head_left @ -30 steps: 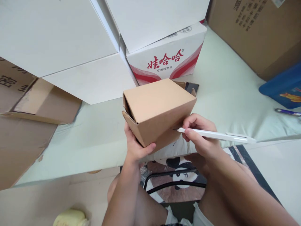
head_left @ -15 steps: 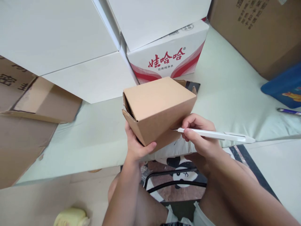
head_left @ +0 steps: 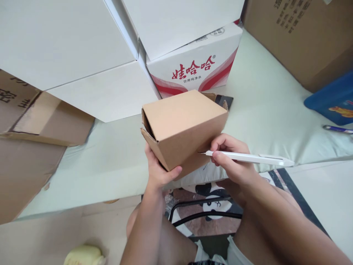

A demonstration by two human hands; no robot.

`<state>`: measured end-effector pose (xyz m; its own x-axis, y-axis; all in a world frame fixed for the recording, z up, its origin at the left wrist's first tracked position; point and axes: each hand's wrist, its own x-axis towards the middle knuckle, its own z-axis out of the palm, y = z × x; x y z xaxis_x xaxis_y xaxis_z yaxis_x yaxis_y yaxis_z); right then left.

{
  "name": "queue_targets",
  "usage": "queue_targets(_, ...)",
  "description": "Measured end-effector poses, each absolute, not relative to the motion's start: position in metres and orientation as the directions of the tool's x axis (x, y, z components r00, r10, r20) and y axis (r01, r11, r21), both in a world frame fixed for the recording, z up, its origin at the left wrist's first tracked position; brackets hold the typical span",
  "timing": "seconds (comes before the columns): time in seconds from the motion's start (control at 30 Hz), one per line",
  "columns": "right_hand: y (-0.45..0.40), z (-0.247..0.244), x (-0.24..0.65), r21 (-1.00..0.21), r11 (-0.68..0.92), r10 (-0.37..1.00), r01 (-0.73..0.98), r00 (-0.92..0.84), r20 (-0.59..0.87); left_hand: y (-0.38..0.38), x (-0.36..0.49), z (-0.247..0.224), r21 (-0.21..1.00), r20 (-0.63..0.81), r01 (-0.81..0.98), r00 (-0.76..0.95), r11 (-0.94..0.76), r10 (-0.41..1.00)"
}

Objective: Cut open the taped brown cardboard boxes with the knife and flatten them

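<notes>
A small brown cardboard box (head_left: pixel 184 119) is tilted in front of me, with its flaps loose at the left end and standing up at the far right. My left hand (head_left: pixel 160 170) grips its lower left corner, thumb on the near face and the other fingers mostly hidden behind. Between the thumb and fingers of my right hand (head_left: pixel 230 156) is a slim white pen (head_left: pixel 250 157) with a clip towards its rear end. Its thin tip points left and meets, or nearly meets, the box's near face.
White cartons (head_left: pixel 91 44) and a red-and-white water carton (head_left: pixel 195 64) stand behind. Brown cartons (head_left: pixel 298 44) flank both sides. At right lie a blue container (head_left: pixel 331 101) and another pen (head_left: pixel 338 129) on the pale green cloth (head_left: pixel 116 158). A panda-print stool (head_left: pixel 198 224) is between my legs.
The whole view has shifted slightly, so things sit a little further left. Both hands keep the same hold, and the pen tip stays at about the same spot on the box.
</notes>
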<state>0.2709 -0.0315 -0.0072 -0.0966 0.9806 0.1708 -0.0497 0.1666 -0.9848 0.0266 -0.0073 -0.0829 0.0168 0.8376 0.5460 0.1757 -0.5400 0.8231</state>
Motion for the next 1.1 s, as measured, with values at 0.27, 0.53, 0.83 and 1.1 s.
queue_targets(0.27,-0.0306,-0.0078,0.2698,-0.984,0.171,0.979,-0.046,-0.107,0.175,-0.0088,0.0278,-0.0831,0.839,0.523,0.183,-0.008,-0.512,0.853)
queue_targets(0.53,-0.0305,-0.0065,0.2684,-0.988,0.149,0.983,-0.041,-0.105,0.152,-0.0087,0.0290,-0.0793,0.845,0.512,0.188,-0.016,-0.501,0.859)
queue_targets(0.83,-0.0311,-0.0066,0.2693,-0.986,0.152,0.982,-0.064,-0.103,0.158,-0.0080,0.0274,-0.0787,0.840,0.518,0.188,0.000,-0.509,0.855)
queue_targets(1.1,-0.0273,-0.0085,0.2729,-0.986,0.150,0.985,-0.069,-0.070,0.155,-0.0056,0.0270,-0.0798,0.824,0.547,0.164,0.013,-0.542,0.837)
